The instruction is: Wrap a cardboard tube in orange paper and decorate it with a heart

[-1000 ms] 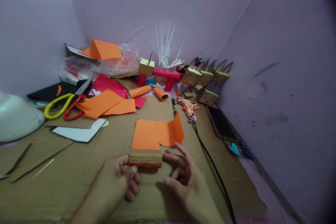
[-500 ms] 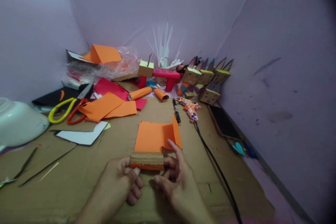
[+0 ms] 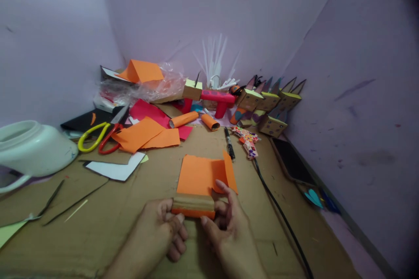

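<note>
Between my hands lies a cardboard roll [image 3: 194,202], brown on top, with an orange paper edge wrapped up along its near side. The rest of the orange paper [image 3: 199,174] spreads flat behind it, and its right flap stands folded up. My left hand [image 3: 166,229] pinches the roll's left end, thumb on the near orange edge. At the other end my right hand [image 3: 229,226] grips the roll between thumb and fingers, while its index finger reaches up to the paper's flap. The roll's underside is hidden.
Behind the paper lie a black marker [image 3: 229,144] and a patterned glue gun [image 3: 248,139], whose cable [image 3: 278,213] runs toward me. Scissors [image 3: 104,133], orange scraps [image 3: 144,133] and a white teapot-like pot [image 3: 39,148] are left. A phone [image 3: 291,161] and cardboard animals [image 3: 271,126] are right.
My right thumb has moved up onto the roll's near orange edge. The view has shifted, so everything sits farther right in the picture.
</note>
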`<state>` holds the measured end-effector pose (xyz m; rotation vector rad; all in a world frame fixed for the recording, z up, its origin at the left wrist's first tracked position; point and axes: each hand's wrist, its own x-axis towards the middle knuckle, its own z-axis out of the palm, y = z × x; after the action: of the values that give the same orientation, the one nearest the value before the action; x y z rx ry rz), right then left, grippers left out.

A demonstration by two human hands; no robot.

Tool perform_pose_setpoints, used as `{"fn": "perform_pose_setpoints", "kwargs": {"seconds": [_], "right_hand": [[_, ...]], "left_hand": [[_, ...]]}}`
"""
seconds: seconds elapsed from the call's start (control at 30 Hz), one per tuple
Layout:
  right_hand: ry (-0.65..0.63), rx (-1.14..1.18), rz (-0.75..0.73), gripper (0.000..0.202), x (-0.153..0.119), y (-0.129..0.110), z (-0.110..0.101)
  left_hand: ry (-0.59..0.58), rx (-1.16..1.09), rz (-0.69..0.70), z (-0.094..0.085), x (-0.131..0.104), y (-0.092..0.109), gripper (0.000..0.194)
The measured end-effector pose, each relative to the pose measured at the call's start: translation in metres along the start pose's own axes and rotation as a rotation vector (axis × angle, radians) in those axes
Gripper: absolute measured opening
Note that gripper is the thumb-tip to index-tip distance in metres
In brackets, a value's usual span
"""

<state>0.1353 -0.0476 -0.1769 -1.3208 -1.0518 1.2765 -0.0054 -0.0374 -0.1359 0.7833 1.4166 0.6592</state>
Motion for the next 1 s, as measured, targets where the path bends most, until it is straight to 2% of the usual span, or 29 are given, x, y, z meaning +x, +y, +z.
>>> {"fn": "perform_pose_setpoints", "kwargs": {"seconds": [0.37,0.77,1.0], "right_hand": [[0.026,-0.024,-0.021,0.065,0.001,0.000,0.003],[-0.005,-0.041,0.021,0.058,0.001,-0.011,0.001],[-0.008,-0.070,0.050,0.054,0.004,-0.018,0.003]], "left_hand": [[-0.019,-0.021,-0.005,-0.003,0.002,-0.006,0.030],[-0.020,-0.051,-0.072,-0.001,-0.001,0.005,0.034],[-0.029,-0.059,-0.071,-0.003,-0.003,0.004,0.033]]}}
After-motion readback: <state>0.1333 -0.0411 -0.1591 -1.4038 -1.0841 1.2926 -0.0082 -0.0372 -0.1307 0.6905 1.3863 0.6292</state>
